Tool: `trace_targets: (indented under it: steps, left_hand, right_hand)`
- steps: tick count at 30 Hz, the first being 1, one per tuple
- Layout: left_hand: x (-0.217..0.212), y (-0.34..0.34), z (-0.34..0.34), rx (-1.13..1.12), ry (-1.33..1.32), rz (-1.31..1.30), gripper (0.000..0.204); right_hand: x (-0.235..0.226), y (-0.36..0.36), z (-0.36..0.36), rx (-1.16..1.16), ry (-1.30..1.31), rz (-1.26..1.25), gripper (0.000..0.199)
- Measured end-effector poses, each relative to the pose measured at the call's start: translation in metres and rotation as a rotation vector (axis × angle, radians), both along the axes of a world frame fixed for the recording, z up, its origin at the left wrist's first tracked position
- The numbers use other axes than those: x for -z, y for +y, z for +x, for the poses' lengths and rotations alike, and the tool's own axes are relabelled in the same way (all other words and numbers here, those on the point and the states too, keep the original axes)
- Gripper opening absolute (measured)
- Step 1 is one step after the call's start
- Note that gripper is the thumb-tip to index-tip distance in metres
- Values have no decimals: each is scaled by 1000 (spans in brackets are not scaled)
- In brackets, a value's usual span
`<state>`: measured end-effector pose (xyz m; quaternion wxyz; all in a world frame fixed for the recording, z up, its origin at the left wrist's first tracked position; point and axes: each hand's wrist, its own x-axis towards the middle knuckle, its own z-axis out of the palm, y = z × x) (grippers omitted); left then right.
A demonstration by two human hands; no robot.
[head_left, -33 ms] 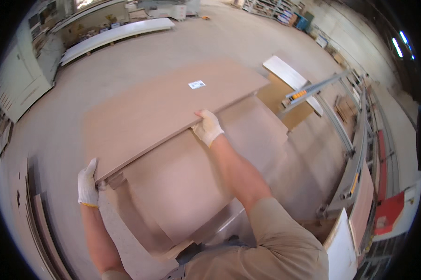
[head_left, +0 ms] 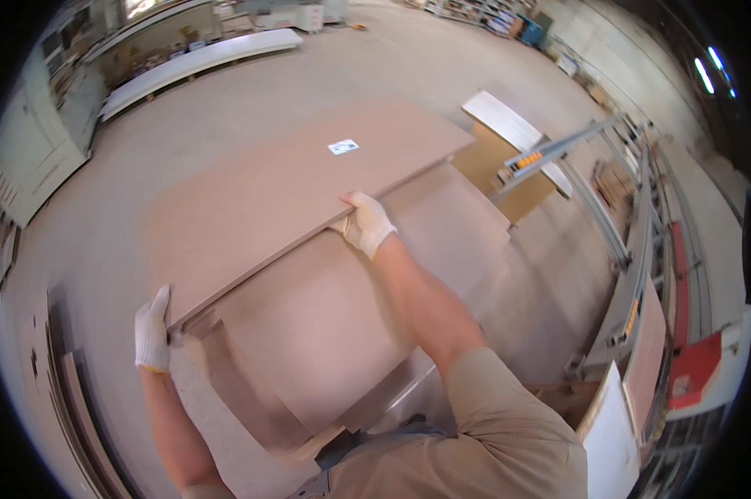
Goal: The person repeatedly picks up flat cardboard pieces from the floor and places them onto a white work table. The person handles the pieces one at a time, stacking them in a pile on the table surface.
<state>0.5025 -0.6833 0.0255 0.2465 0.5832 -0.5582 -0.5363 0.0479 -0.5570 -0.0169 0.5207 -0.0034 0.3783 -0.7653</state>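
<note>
A large flat brown board (head_left: 259, 208) with a small white label (head_left: 342, 147) on its face lies across the top of a stack of similar boards (head_left: 309, 324). My left hand (head_left: 152, 328), in a white knitted glove, grips the board at its near left corner, thumb up along the edge. Along the near long edge, my right hand (head_left: 365, 224), gloved the same way, holds the board with thumb on top and the other fingers underneath, partly hidden. The boards below stick out toward me, unevenly stacked.
To the right stands a metal rail frame (head_left: 558, 150) with a red machine part (head_left: 696, 370) beyond it. A white-topped panel (head_left: 508, 125) lies behind the stack. Long strips (head_left: 80, 399) lean at the left. White panels (head_left: 200, 71) lie low at the far left.
The view has shifted a little, so most things sit slightly further left. Both hands keep their hold on the board, and its position over the stack looks almost the same.
</note>
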Motion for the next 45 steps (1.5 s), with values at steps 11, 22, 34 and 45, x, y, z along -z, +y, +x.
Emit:
trace_targets:
  steps: [11, 22, 34, 45]
  left_hand:
    - [-95, 122, -105, 166, 11, -1007, 50]
    - [-55, 366, -291, 1137, 293, -604, 39]
    - [-56, 665, -380, 1831, 481, -281, 35]
    - [-30, 785, -402, 1750, 856, -221, 38]
  right_hand:
    - [-120, 346, 65, -822, 1051, 855, 33]
    - [-100, 660, 102, -361, 932, 1483, 44]
    - [15, 942, 127, 1300, 404, 1346, 40]
    - [16, 923, 116, 1384, 419, 895, 9]
